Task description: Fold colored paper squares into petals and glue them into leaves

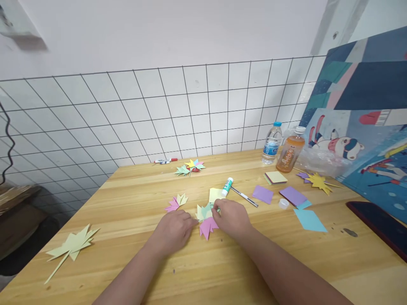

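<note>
My right hand [231,216] is closed in a pinch on the edge of a folded paper leaf, made of pale yellow-green [205,212] and pink [207,226] pointed pieces. My left hand [176,231] lies just left of it, fingers curled together, their tips at the leaf's left edge; what lies under them is partly hidden. A pale yellow paper square [216,194] lies right behind the leaf. Beyond my right hand are an uncapped glue stick [227,186] and a pen [244,197]. A smaller pink and cream folded piece [177,202] lies beyond my left hand.
A finished-looking pale green leaf [71,245] lies at left. Folded leaves [190,167] and markers [165,161] lie at the back. To the right are purple sheets [263,194], a blue sheet [310,219], a clear cap [283,203], two bottles [291,152] and a phone [378,226].
</note>
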